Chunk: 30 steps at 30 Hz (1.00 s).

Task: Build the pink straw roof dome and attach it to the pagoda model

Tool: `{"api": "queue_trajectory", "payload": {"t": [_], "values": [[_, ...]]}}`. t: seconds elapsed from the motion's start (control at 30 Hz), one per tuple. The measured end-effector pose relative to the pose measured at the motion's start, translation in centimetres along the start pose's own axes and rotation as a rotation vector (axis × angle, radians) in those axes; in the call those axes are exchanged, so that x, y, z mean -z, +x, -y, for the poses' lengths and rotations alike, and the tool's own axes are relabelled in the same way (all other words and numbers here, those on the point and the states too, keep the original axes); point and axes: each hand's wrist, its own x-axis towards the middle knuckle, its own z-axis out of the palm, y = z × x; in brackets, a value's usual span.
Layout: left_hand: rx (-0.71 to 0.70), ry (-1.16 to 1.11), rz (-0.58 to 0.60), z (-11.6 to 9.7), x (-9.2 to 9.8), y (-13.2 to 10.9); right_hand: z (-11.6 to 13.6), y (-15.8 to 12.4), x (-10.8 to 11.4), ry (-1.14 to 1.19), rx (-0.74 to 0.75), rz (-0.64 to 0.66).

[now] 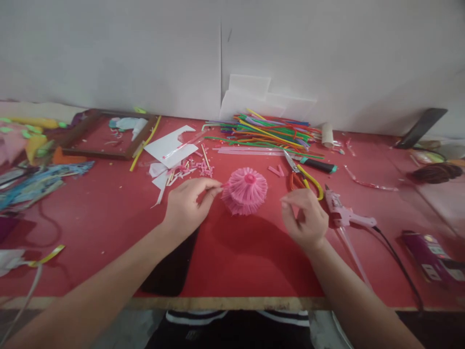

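Note:
A pink, domed craft piece (pixel 248 194) made of fuzzy pipe-cleaner strips stands on the red table, with a round pink knob on top. At its left side, the thumb and forefinger of my left hand (pixel 189 201) pinch a small pink piece (pixel 225 185) that touches or nearly touches the dome. My right hand (pixel 305 218) hovers to the right of the dome, apart from it, with fingers curled and tips pressed together; whatever is between them, if anything, is too small to make out.
Behind lie pipe cleaners (pixel 272 131), pink scraps (pixel 198 167) and white paper (pixel 170 145). Orange-handled scissors (pixel 296 179), a cutter knife (pixel 318 165) and a pink glue gun (pixel 345 215) with a black cord lie right. A black phone-like slab (pixel 170 271) lies under my left forearm.

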Motion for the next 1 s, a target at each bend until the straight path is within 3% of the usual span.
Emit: {"api": "queue_trajectory", "payload": {"t": [0.2, 0.37, 0.47, 0.6, 0.7, 0.77, 0.83, 0.9, 0.97, 1.0], "values": [[-0.366, -0.174, 0.160, -2.8, 0.6, -2.9, 4.2, -0.1, -0.7, 0.337, 0.210, 0.225], [-0.311, -0.123, 0.165, -4.3, -0.2, -3.2, 3.9, -0.4, -1.2, 0.350, 0.184, 0.201], [-0.266, -0.039, 0.165, -2.3, 0.0, -1.8, 3.0, -0.5, -1.0, 0.271, 0.060, 0.108], [0.115, 0.113, -0.029, 3.8, 0.2, 1.9, 2.1, -0.7, -0.9, 0.182, -0.044, 0.067], [0.223, 0.371, 0.155, 7.3, -0.3, 4.4, 1.9, -0.7, -1.1, 0.201, -0.046, 0.113], [0.279, 0.473, 0.085, 7.6, -0.5, 4.9, 1.9, -0.7, -1.2, 0.243, -0.048, 0.128], [0.281, 0.459, -0.089, 6.2, -0.3, 4.4, 2.0, -0.7, -1.2, 0.286, -0.035, 0.131], [0.123, 0.346, -0.239, 3.6, -0.1, 3.3, 2.2, -0.6, -1.1, 0.307, -0.004, 0.135], [-0.244, 0.135, -0.219, 0.6, 0.0, 1.8, 2.3, -0.6, -0.8, 0.319, 0.036, 0.156], [-0.448, 0.012, -0.154, -0.7, -0.2, 1.0, 2.3, -0.6, -0.7, 0.327, 0.050, 0.166]]}}
